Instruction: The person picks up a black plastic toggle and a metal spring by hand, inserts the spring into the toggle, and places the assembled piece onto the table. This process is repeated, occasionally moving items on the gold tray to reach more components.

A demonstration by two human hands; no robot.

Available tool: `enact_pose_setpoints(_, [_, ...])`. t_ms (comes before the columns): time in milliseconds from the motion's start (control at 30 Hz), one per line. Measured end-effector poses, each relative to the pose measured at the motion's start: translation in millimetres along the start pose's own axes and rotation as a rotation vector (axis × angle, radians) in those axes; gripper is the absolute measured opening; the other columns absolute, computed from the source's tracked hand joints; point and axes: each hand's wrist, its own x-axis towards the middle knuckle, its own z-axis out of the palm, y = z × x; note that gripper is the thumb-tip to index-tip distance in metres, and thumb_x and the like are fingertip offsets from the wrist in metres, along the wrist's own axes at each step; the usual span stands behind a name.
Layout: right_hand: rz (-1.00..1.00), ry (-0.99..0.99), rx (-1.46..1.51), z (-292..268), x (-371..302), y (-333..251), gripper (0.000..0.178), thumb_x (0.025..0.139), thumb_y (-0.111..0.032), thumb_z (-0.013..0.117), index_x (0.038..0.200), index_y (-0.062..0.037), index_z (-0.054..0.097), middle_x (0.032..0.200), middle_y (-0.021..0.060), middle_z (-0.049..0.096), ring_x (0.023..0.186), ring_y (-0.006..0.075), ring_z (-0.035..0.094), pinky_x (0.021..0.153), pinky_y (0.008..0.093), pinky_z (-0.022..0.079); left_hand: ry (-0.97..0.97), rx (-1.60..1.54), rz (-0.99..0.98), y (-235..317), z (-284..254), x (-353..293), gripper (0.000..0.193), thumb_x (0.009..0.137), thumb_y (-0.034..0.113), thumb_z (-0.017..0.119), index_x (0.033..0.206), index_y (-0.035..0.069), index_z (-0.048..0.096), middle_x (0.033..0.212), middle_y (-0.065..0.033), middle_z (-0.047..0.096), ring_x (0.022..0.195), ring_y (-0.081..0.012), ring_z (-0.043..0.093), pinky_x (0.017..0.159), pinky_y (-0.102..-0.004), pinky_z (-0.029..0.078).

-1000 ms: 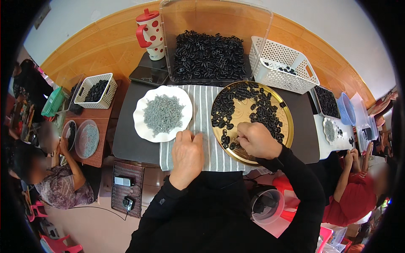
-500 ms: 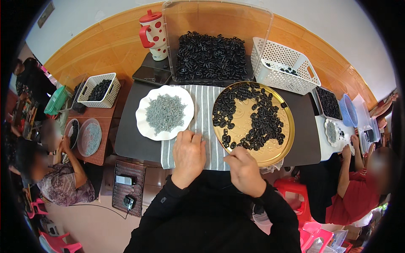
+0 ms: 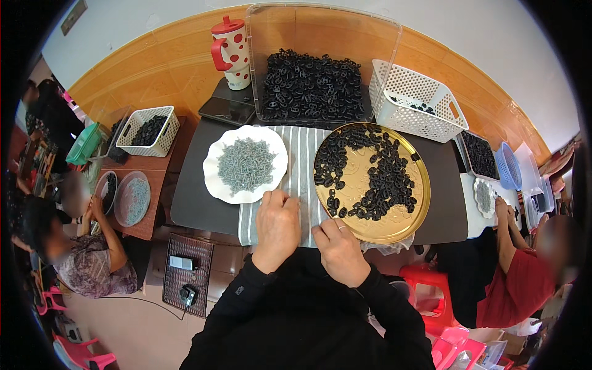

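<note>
My left hand is closed with its fingers curled over the striped cloth, just below the white wavy-edged plate of small grey metal screws or pins. Close to its right is my right hand, thumb and fingers pressed together near the lower left rim of the round gold tray. Whatever either hand pinches is too small or hidden to make out. Small black oval pieces with holes lie scattered over the left, top and middle of the tray.
Behind stand a clear bin of black pieces, a white perforated basket, a spotted tumbler and a dark phone-like slab. Other people work at both sides, near a red stool and a wicker stand.
My right hand has moved left, off the tray's lower edge and closer to my left hand. The left hand stays nearly in place. The whole view has shifted slightly.
</note>
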Motion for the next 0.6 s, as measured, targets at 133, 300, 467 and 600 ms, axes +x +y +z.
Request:
enact_pose_setpoints(133, [0.046, 0.046, 0.086, 4.4, -5.6, 2.1, 0.028, 0.066, 0.002, 0.058, 0.094, 0.0051, 0.06, 0.083, 0.0137, 0.05, 0.08, 0.0309, 0.053, 0.073, 0.0364, 0.047, 0.024, -0.029, -0.005, -1.9, -2.9, -2.6, 0.011, 0.077, 0.001, 0.065, 0.087, -0.003, 0.062, 0.086, -0.0152, 0.054, 0.086, -0.0335, 0.053, 0.068, -0.0432, 0.045])
enact_pose_setpoints(300, [0.128, 0.155, 0.213, 2.6, -10.6, 1.2, 0.029, 0.068, 0.009, 0.059, 0.096, 0.0025, 0.062, 0.086, 0.0134, 0.054, 0.078, 0.0318, 0.057, 0.067, 0.0382, 0.048, -0.032, 0.042, -0.063, 7.4, -4.6, 1.1, 0.014, 0.075, 0.002, 0.068, 0.088, -0.003, 0.065, 0.086, -0.0153, 0.056, 0.085, -0.0339, 0.054, 0.071, -0.0426, 0.045])
enact_pose_setpoints(467, [0.138, 0.208, 0.266, -0.2, -10.5, -2.1, 0.027, 0.068, 0.01, 0.061, 0.093, 0.0028, 0.063, 0.084, 0.0132, 0.055, 0.078, 0.0314, 0.057, 0.067, 0.038, 0.048, -0.051, 0.098, -0.072, 5.5, -0.2, 0.7, 0.012, 0.075, 0.002, 0.066, 0.086, -0.003, 0.065, 0.086, -0.0148, 0.055, 0.084, -0.0334, 0.054, 0.07, -0.0427, 0.046])
enact_pose_setpoints(600, [0.167, 0.245, 0.299, -1.5, -11.6, -2.3, 0.025, 0.068, 0.012, 0.06, 0.092, 0.0029, 0.063, 0.083, 0.0134, 0.056, 0.076, 0.0314, 0.058, 0.066, 0.0381, 0.048, -0.024, 0.087, 0.018, -1.5, 0.5, -1.2, 0.007, 0.075, -0.001, 0.062, 0.081, -0.004, 0.061, 0.085, -0.0152, 0.054, 0.083, -0.0336, 0.053, 0.068, -0.0422, 0.045])
